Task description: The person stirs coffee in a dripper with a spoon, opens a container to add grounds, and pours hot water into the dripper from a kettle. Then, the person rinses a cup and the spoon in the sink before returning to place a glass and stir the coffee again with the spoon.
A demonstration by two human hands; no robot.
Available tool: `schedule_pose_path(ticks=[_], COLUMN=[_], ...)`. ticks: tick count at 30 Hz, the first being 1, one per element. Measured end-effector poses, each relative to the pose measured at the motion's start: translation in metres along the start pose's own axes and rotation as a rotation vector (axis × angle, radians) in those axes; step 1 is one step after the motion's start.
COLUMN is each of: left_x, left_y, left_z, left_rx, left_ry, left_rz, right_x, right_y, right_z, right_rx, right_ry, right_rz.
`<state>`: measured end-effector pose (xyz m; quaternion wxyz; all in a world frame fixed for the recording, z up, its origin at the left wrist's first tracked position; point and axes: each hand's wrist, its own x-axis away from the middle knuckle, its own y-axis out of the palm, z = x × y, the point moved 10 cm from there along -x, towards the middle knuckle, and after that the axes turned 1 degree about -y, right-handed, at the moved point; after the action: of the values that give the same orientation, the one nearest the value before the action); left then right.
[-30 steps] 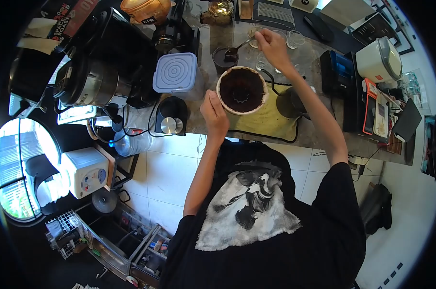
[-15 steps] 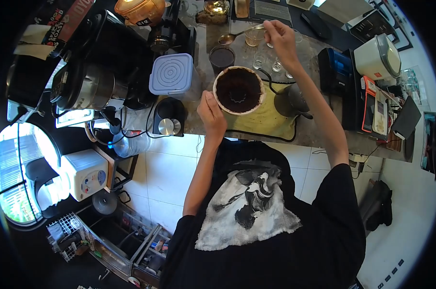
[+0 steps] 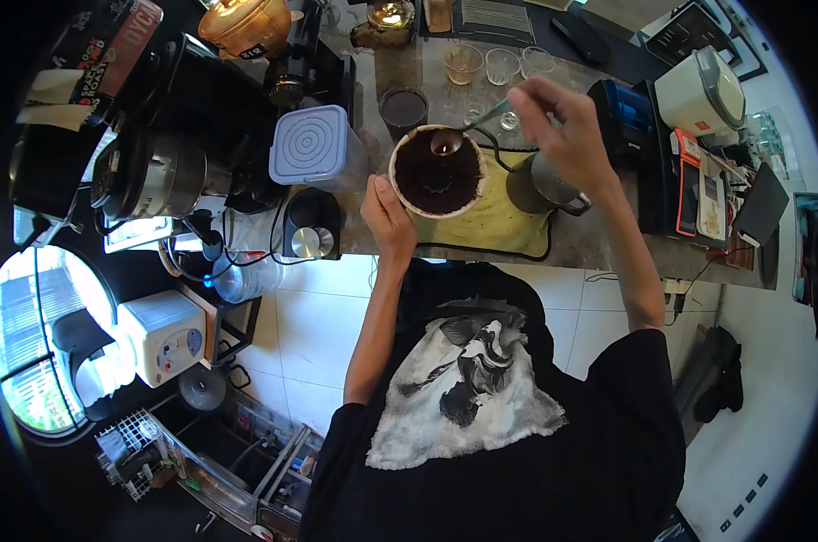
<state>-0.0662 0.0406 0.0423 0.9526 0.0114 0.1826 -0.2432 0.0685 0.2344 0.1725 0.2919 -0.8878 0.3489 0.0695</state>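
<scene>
My left hand is closed on the near left edge of a pale-rimmed coffee dripper. Dark wet coffee grounds line its inside. Between the fingers of my right hand is a metal spoon, its bowl over the far part of the dripper's opening. I cannot tell whether the spoon touches the grounds. Just behind the dripper stands a glass of dark liquid. A grey kettle sits to the right, below my right hand, beside the yellow-green cloth.
Several small glasses stand at the back. To the left are a lidded square container and a black machine. A dark blue device and a white bin stand right. The counter's front edge runs before my body.
My right hand has lowered toward me and to the right, bringing the spoon from behind the dark glass to over the dripper. My left hand still holds the dripper.
</scene>
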Motion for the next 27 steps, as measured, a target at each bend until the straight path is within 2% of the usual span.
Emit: schedule_pose_path(ticks=[1, 5, 7, 10, 14, 17, 19, 26, 27], left_x=[0.001, 0.004, 0.006, 0.008, 0.009, 0.01, 0.012, 0.013, 0.013], left_y=[0.0, -0.001, -0.002, -0.002, -0.001, -0.002, -0.003, 0.001, 0.001], left_z=[0.001, 0.005, 0.003, 0.004, 0.014, 0.013, 0.01, 0.005, 0.006], left_rx=[-0.004, -0.003, -0.019, -0.034, -0.01, -0.048, -0.07, -0.091, -0.091], left_ry=[0.019, 0.057, 0.072, 0.086, 0.076, 0.092, 0.064, 0.011, 0.009], left_rz=[-0.002, -0.002, 0.003, 0.006, 0.018, 0.027, 0.003, -0.045, -0.045], right_x=[0.005, 0.018, 0.028, 0.037, 0.043, 0.045, 0.038, 0.032, 0.032], right_y=[0.005, 0.021, 0.03, 0.042, 0.049, 0.047, 0.045, 0.042, 0.045], right_z=[-0.013, -0.027, -0.036, -0.031, -0.022, -0.019, -0.001, 0.056, 0.066], right_rx=[0.162, 0.279, 0.313, 0.313, 0.312, 0.267, 0.183, 0.009, -0.103], right_ry=[-0.081, -0.175, -0.392, -0.478, -0.486, -0.439, -0.181, 0.008, 0.074], right_rz=[-0.033, -0.113, -0.07, -0.081, -0.111, -0.087, -0.144, -0.072, -0.089])
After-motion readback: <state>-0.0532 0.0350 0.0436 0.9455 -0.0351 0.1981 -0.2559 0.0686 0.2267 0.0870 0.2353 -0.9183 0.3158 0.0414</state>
